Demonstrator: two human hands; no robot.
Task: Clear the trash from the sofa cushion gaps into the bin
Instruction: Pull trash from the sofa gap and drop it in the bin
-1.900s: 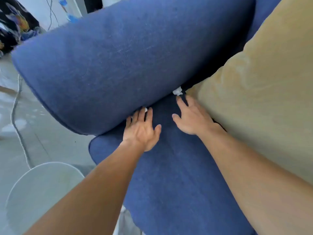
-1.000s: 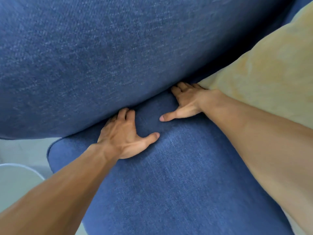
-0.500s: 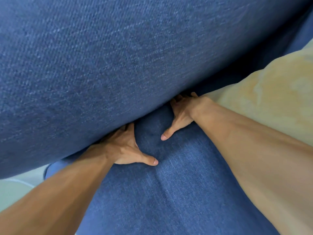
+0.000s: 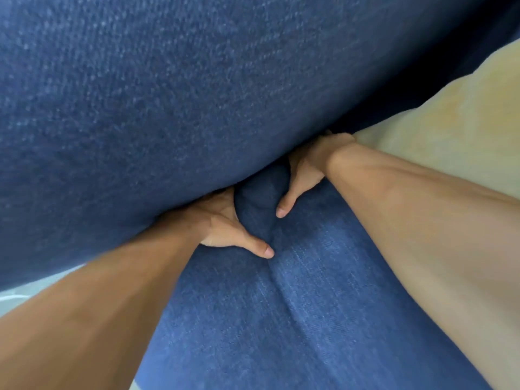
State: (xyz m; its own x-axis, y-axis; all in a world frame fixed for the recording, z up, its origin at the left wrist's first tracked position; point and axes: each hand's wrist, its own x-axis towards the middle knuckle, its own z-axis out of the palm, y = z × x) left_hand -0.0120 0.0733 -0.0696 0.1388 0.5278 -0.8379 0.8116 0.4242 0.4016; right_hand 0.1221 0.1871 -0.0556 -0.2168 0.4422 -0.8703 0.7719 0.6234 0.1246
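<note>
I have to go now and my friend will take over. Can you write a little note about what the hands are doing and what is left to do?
Left hand: fingers pushed into the gap under the blue armrest, thumb out on the seat cushion.
Right hand: fingers in the same gap, beside the yellow cushion, thumb out.
Whether either hand holds anything cannot be seen.
No trash and no bin in view.
Left to do: pull out whatever is in the gap and drop it in the bin.
</note>
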